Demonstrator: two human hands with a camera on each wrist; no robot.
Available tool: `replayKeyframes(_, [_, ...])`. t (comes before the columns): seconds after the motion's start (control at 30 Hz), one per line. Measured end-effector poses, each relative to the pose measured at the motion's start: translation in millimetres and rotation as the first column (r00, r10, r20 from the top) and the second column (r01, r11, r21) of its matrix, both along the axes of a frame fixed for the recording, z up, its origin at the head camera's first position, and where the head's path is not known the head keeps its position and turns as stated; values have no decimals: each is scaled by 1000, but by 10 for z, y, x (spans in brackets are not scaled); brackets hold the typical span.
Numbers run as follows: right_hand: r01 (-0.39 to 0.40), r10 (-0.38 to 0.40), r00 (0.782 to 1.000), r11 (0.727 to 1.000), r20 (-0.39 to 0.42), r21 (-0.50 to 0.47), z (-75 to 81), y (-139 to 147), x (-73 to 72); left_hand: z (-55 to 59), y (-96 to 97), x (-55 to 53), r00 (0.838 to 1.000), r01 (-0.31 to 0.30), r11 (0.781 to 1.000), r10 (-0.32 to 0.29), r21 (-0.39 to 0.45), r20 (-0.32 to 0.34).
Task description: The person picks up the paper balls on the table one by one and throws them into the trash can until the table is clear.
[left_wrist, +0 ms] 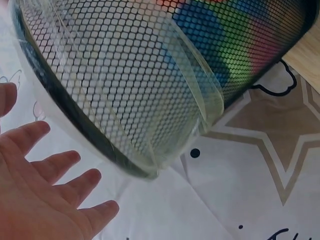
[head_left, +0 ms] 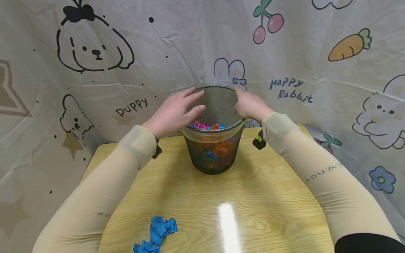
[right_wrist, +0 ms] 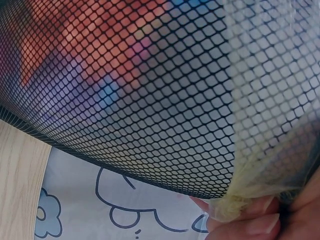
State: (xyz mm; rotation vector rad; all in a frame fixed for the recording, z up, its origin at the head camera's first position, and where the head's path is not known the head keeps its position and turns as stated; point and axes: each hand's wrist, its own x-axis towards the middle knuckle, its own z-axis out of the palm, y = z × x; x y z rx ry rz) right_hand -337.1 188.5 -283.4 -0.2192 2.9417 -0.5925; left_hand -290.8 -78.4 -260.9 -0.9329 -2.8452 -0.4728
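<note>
A black mesh wastebasket (head_left: 212, 161) stands upright on the table, with a clear yellowish plastic bag (head_left: 218, 135) folded over its rim. Crumpled paper balls (head_left: 207, 125) in pink, orange and blue lie inside. Beside the rim on the left is my left hand (head_left: 177, 110), its fingers spread and, in the left wrist view, apart from the basket. My right hand (head_left: 251, 105) is at the right side of the rim. Its fingertips (right_wrist: 262, 225) pinch a gathered bit of the bag in the right wrist view; part of that hand is hidden.
Blue crumpled paper (head_left: 161, 230) lies on the wooden table (head_left: 265, 196) near the front. A white printed cloth (head_left: 177, 45) hangs close behind the table and basket.
</note>
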Motion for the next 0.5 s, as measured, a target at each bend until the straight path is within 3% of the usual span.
replayKeyframes(0.5, [4,-4,1000,1000,4,0,-5,-11,6,-13,-299,61,999,-31,999,31,11,-32])
